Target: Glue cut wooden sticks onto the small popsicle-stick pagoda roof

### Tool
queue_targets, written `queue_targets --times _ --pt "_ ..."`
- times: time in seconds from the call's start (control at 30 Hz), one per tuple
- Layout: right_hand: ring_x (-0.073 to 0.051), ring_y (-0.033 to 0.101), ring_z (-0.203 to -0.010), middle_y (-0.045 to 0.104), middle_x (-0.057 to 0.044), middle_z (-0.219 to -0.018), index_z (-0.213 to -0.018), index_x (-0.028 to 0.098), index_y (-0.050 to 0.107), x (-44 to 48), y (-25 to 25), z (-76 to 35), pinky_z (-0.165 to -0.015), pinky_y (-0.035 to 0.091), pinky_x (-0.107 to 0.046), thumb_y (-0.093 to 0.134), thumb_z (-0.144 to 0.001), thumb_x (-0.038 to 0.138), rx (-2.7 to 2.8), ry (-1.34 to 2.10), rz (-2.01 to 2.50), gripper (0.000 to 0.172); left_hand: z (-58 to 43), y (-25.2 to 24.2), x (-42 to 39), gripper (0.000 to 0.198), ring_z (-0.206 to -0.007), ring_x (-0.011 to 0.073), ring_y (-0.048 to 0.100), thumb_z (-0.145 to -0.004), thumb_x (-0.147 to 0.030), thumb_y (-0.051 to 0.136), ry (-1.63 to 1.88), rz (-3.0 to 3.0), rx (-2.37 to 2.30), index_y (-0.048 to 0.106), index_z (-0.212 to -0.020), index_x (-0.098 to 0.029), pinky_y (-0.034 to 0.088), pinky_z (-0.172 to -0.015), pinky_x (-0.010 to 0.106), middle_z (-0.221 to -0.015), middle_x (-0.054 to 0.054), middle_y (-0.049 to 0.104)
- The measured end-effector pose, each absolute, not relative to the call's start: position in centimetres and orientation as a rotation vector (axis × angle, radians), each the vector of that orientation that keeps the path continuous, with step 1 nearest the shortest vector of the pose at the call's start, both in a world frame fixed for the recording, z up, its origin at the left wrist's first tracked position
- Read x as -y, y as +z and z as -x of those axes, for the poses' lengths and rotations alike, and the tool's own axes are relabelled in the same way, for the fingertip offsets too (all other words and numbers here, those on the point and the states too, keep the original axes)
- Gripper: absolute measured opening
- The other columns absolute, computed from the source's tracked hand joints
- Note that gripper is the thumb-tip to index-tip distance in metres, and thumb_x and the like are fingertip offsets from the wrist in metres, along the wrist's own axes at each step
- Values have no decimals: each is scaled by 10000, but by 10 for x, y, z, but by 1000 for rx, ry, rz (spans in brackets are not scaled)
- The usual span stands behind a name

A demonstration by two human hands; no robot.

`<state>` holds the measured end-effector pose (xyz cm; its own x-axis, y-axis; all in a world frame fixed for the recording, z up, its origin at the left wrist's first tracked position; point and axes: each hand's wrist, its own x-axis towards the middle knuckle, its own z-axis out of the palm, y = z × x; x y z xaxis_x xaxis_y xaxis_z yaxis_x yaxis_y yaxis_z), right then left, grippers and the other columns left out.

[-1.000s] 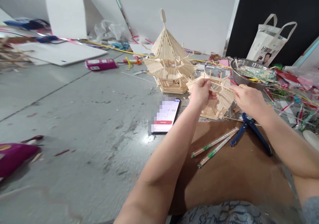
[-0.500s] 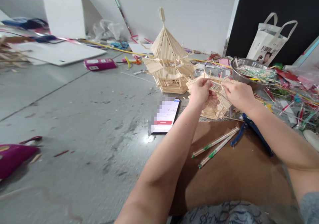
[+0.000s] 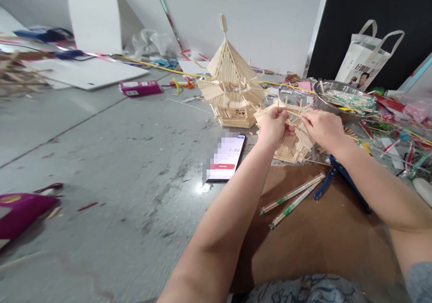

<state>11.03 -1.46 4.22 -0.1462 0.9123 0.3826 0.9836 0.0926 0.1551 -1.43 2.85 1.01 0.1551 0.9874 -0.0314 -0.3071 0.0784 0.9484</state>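
My left hand (image 3: 275,125) and my right hand (image 3: 322,125) pinch a thin wooden stick (image 3: 294,112) between them, one near each end. They hold it level over the top of a low, unroofed pavilion model (image 3: 290,148) built of wooden sticks, where several short posts stand up. Whether the stick touches the posts I cannot tell. Behind and to the left stands a taller pavilion model (image 3: 234,64) with a pointed roof. Wrapped pairs of chopsticks (image 3: 293,195) and a blue-handled cutter (image 3: 347,181) lie on the brown board (image 3: 303,244) in front of me.
A phone (image 3: 226,157) showing a timer lies left of my left forearm. Purple packs (image 3: 140,88) rest on the grey floor. A metal bowl (image 3: 319,97) of wrapped sticks stands at the right, before a white bag (image 3: 362,62). Scraps and wrappers litter the right side.
The view has shifted slightly, so everything sits a little further right and lower. Both hands keep their pinch on the stick, with almost no movement.
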Motion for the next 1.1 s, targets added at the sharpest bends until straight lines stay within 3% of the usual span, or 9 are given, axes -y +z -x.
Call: queue_targets --times 0.77,1.1 --pt "-151 548 -635 680 -52 -782 -862 224 676 11 39 -111 -525 216 -268 358 -879 320 2161 -591 1867 333 14 10 -26 181 -385 7 489 -809 -88 424 1221 -1059 -892 516 -958 -132 497 -406 187 -883 9 547" --pt "-141 523 -614 666 -55 -763 -827 213 681 12 39 -111 -515 198 -272 365 -863 309 2151 -583 1896 332 13 13 -25 156 -371 39 484 -816 -73 432 1218 -1063 -909 509 -944 -118 486 -380 201 -690 -35 495"
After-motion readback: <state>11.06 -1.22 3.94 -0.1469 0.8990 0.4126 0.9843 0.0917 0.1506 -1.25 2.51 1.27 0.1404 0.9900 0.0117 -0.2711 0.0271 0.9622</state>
